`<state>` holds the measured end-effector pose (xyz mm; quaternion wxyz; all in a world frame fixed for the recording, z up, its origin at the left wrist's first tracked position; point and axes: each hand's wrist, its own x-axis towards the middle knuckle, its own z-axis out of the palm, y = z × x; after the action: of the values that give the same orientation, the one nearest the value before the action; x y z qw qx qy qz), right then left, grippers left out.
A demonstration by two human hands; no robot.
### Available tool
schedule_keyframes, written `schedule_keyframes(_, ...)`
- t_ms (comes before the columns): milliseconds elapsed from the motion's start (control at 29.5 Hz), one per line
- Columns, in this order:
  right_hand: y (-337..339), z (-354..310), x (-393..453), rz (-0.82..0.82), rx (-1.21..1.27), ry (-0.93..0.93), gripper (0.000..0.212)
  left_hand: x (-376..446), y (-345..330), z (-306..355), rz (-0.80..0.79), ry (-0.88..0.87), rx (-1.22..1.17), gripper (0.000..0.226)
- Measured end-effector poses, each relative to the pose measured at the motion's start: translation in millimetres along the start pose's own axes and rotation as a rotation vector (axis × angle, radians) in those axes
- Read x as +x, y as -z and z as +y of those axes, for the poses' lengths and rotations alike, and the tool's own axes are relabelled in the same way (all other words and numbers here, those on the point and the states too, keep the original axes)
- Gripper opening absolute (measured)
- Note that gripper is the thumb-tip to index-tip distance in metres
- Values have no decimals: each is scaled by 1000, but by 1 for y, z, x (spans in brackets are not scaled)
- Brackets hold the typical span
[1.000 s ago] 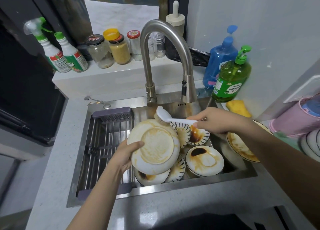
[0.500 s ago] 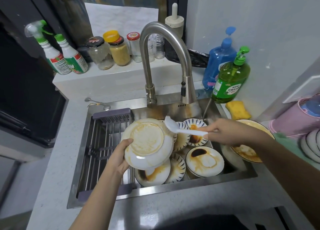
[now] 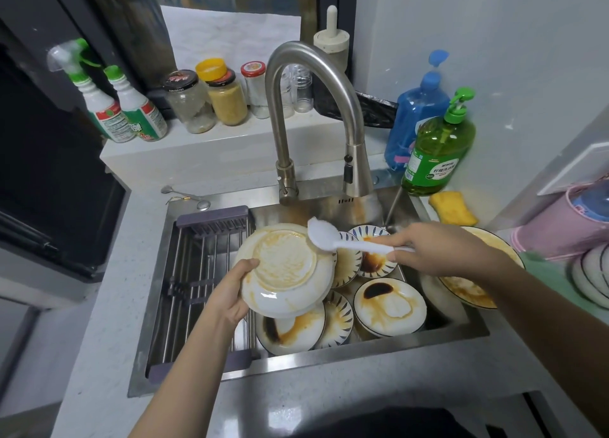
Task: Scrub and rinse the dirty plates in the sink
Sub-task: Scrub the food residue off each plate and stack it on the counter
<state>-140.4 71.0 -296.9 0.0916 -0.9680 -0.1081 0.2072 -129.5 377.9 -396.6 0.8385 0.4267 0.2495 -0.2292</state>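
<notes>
over sink [image 3: 329, 360], stained plate [image 3: 285, 269] in left hand [image 3: 230, 294], brush [image 3: 333, 240] in right hand [image 3: 438, 249]

Brushed steel sink [image 3: 329, 360], glossy ceramic plate [image 3: 290, 273]

Even indoor light, moderately bright, coming from above and slightly behind the camera — soft shadows only. Glare spot on the dark glossy surface [image 3: 280, 414] at the bottom edge; dull sheen on the faucet [image 3: 316, 71] arch and the sink [image 3: 296, 360] front rim. Left side dim, dark cabinet [image 3: 49, 180] nearly black. Strong wide-angle bending at the edges — walls and counter lines curve. Centre fairly sharp; mild softness and compression smear overall, worse toward the right edge and corners.
</notes>
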Motion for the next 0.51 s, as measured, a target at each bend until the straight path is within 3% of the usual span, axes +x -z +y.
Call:
schedule_keyframes(102, -9, 3, 6, 52, 85, -19, 41, -2, -4, 1, -17, -4, 2, 22)
schedule_keyframes(238, -5, 14, -7, -152, 179, 15, 37, -4, 0, 5, 7, -39, -46, 21)
schedule_keyframes(407, -24, 10, 7, 59, 222, -22, 40, -6, -3, 2, -19, -18, -36, 23)
schedule_keyframes(509, -24, 22, 4, -28, 420, -55, 37, -5, -6, 2, -20, -27, -86, 25)
